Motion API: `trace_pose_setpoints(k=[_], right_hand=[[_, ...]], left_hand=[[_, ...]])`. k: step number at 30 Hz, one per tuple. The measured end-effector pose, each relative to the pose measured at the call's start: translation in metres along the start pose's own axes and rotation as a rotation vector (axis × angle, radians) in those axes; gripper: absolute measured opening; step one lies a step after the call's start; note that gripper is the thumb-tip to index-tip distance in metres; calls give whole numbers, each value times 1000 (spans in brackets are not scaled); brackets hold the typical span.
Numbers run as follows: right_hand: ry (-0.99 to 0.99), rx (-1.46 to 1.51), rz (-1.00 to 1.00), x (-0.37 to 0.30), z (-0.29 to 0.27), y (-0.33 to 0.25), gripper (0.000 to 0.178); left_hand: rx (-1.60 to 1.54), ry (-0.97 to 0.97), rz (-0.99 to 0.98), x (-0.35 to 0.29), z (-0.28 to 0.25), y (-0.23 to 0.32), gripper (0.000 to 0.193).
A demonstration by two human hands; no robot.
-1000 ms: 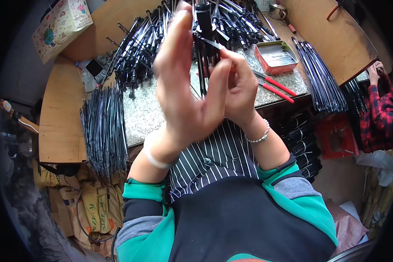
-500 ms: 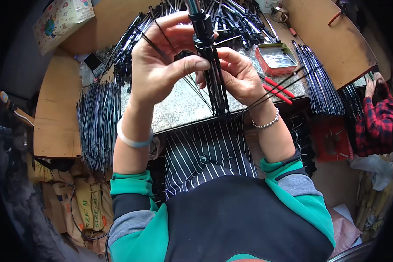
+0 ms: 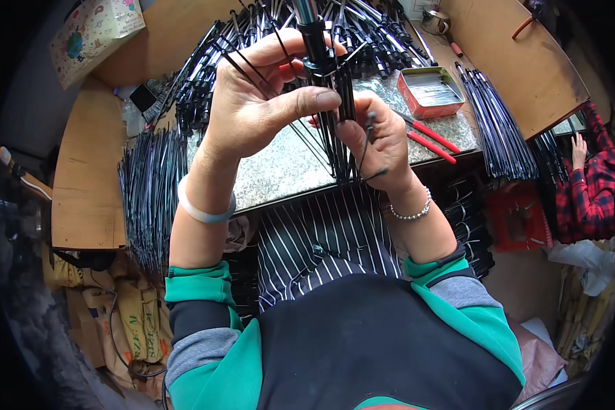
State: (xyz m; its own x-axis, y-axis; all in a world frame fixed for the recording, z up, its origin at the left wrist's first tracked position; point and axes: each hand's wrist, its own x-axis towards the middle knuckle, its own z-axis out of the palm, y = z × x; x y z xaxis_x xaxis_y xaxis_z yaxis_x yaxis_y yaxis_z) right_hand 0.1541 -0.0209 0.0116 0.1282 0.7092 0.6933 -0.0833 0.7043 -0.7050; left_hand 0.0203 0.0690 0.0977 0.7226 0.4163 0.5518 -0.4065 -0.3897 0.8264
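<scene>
Upright before me stands an umbrella frame (image 3: 314, 42), its steel shaft above a black collar and thin black ribs hanging below. My left hand (image 3: 253, 113) is closed around it, thumb pressed across the front just under the collar; a few ribs fan out loosely over this hand's back and fingers. Lower on the right side, my right hand (image 3: 383, 140) is closed with thumb and fingers pinching at the hanging ribs. Two dark rib ends stick out in front of its palm. What exactly its fingertips hold is partly hidden.
Many umbrella frames (image 3: 383, 34) lie heaped at the back of the speckled worktop (image 3: 273, 178). Bundles of dark ribs (image 3: 150, 198) hang at the left edge, and more rods (image 3: 495, 130) lie right. Near me are red-handled pliers (image 3: 430, 142) and a red tin (image 3: 434, 102). A co-worker's sleeve (image 3: 591, 198) shows far right.
My right hand has turned and dropped slightly, its thumb now against the ribs. The ribs that stretched over its wrist have swung in toward the palm. The left hand keeps its hold.
</scene>
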Motion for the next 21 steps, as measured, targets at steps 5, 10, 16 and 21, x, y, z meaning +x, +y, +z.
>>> trace_pose_setpoints(k=[5, 10, 16, 21], right_hand=[[88, 56, 49, -6, 2, 1, 24], [167, -58, 13, -6, 8, 2, 24], [172, 30, 16, -6, 9, -1, 23], [143, -27, -61, -6, 6, 3, 25]], left_hand=[[62, 78, 96, -2, 10, -4, 39], [86, 93, 116, -2, 13, -5, 37], [-10, 31, 98, -3, 15, -6, 39], [7, 23, 60, -3, 17, 0, 47]])
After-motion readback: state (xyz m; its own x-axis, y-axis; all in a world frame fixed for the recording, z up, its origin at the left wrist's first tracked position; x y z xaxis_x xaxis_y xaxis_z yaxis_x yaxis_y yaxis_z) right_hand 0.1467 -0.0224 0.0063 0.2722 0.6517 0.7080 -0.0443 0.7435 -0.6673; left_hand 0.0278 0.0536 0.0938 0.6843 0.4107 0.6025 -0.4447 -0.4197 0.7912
